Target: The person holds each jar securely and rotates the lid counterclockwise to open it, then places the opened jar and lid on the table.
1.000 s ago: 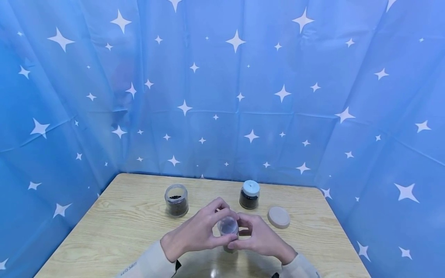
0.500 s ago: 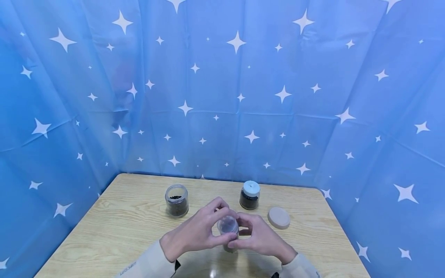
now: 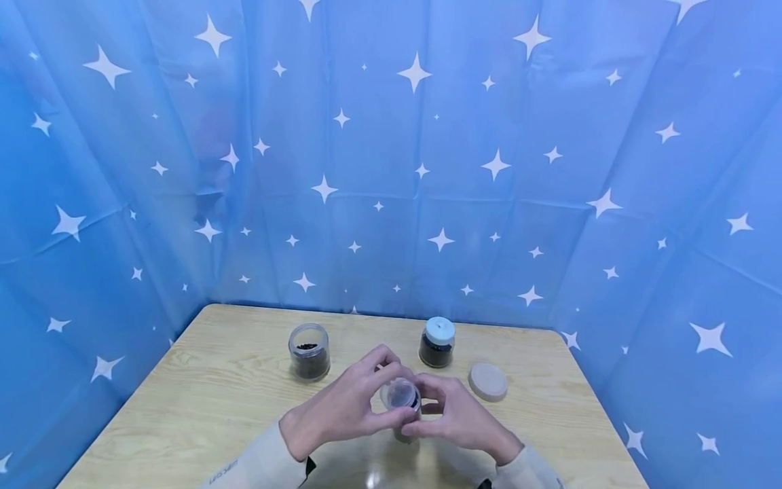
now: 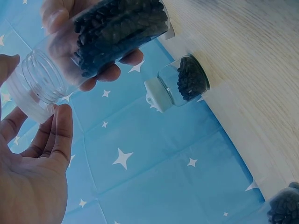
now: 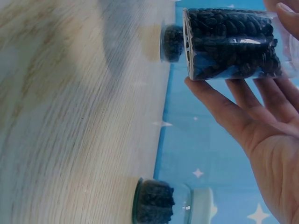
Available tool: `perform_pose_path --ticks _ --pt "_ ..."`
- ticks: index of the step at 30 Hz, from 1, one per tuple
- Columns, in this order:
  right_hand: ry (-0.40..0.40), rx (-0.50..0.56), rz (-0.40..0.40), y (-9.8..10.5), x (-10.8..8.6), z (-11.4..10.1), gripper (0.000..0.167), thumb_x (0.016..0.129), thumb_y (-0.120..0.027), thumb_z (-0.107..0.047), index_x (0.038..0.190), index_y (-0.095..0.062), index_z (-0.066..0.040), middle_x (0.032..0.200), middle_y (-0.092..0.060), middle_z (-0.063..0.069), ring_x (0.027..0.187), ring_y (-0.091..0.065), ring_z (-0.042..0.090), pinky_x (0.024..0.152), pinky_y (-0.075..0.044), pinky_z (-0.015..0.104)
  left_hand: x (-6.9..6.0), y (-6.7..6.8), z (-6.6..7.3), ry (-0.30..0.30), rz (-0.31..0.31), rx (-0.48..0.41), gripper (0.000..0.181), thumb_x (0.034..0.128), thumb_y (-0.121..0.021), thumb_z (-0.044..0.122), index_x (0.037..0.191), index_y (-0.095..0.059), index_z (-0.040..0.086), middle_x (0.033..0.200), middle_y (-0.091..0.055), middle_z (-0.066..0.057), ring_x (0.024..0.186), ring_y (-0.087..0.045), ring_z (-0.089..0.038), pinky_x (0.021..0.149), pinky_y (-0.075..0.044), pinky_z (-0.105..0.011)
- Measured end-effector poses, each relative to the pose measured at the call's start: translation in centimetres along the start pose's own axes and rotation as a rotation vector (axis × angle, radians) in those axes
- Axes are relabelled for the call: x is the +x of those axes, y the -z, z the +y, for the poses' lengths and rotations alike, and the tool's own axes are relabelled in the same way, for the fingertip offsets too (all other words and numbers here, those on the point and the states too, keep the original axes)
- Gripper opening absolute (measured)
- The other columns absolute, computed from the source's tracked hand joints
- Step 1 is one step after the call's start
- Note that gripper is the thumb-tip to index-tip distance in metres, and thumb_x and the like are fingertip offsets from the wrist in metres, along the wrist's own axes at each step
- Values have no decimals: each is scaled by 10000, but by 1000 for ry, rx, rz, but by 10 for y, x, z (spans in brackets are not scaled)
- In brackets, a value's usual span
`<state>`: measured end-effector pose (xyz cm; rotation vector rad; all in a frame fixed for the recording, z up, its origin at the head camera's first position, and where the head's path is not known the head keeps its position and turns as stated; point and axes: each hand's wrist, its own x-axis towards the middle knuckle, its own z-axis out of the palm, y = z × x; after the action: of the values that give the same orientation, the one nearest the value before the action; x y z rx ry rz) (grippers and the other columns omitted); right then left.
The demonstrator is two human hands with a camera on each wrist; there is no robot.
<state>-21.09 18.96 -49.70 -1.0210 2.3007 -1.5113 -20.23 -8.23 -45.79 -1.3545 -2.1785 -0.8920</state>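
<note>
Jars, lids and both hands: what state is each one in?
Held jar, part-filled with dark beans
Clear lid, at the held jar's mouth, apparently not screwed down
Open jar, lidless, part-filled
Blue-lidded jar, lid on, part-filled
Beige lid, off, lying flat on the table
Left hand, pinching the clear lid
Right hand, gripping the held jar

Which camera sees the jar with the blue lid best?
The left wrist view: the jar with the blue lid is whole and larger. The head view shows it whole but small; in the right wrist view, the frame cuts it off.
</note>
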Motion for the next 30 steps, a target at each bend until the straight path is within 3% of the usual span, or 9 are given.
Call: perform_pose_path --ticks 9,13,17,24,30 --pt "10 -19 18 1 -2 3 464 1011 -940 -260 1435 -754 -259 1380 -823 -18 1263 -815 130 1073 -661 316 -1 -1 -1 22 5 -10 336 1059 -881 283 1365 -751 234 1250 -651 19 1102 -698 -78 987 -586 -181" --pt "22 -19 26 3 -3 4 481 1007 -942 -231 1448 -751 -216 1355 -834 10 1250 -818 127 1067 -666 324 -2 -1 -2 28 13 -7 344 1061 -876 278 1379 -758 221 1233 -645 19 1093 -690 -80 962 -587 -183" --pt "27 -24 33 5 -3 4 506 1005 -944 -226 1468 -745 -177 1366 -836 35 1258 -814 122 1072 -669 335 -4 1 -3 39 11 -3 349 1067 -870 286 1390 -755 219 1230 -638 25 1093 -687 -77 956 -587 -182" --pt "16 -58 51 8 -3 4 544 985 -967 -278 1480 -748 -224 1408 -827 -10 1296 -802 118 1103 -664 345 -5 3 -5 40 26 21 360 1059 -884 297 1382 -756 204 1228 -654 5 1082 -694 -93 944 -580 -165" --pt "11 -40 50 9 -2 4 548 994 -958 -259 1493 -742 -196 1455 -814 52 1338 -793 143 1095 -662 345 -7 5 -10 59 50 45 377 1040 -905 281 1366 -754 167 1243 -660 0 1084 -695 -106 933 -591 -196"
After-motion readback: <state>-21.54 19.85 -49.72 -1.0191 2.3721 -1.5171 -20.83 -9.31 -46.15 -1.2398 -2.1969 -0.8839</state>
